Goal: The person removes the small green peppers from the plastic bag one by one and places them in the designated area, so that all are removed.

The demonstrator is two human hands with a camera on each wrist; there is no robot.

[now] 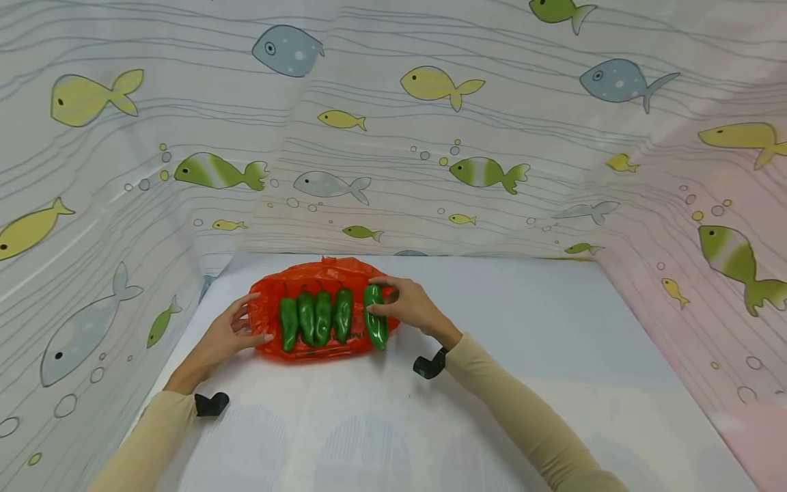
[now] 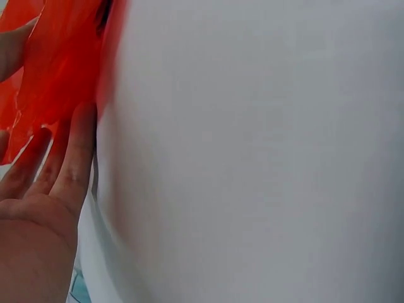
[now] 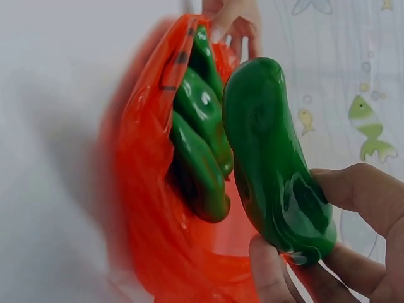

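I see the left sleeve (image 1: 144, 444) first, a tan one, coming in from seven o'clock. A small black thing (image 1: 212, 404) is on that wrist. The left hand (image 1: 236, 329) is at nine o'clock on the bag. Its fingers are wide and long, and they touch the red plastic. I can't tell if it pinches the edge.

Next is the red bag (image 1: 320, 270), at ten o'clock on the white counter (image 1: 522, 321). It is thin and crinkly, with some dark print that is too small for me to read. Four green peppers (image 1: 322, 318) lie in it side by side, like a little row. Their stems point to twelve o'clock and their tips to six. They look very shiny.

Then I come to the fifth pepper (image 1: 373, 318), near three o'clock on the bag, a bit apart from the row. The right hand (image 1: 408, 301) holds this one. I see the thumb and fingers pinch it from both sides in the right wrist view.

Another black thing (image 1: 429, 364) is by the right wrist. The right sleeve (image 1: 522, 417) runs down to five o'clock. Behind it all, at twelve o'clock, I see a fish curtain (image 1: 522, 41).
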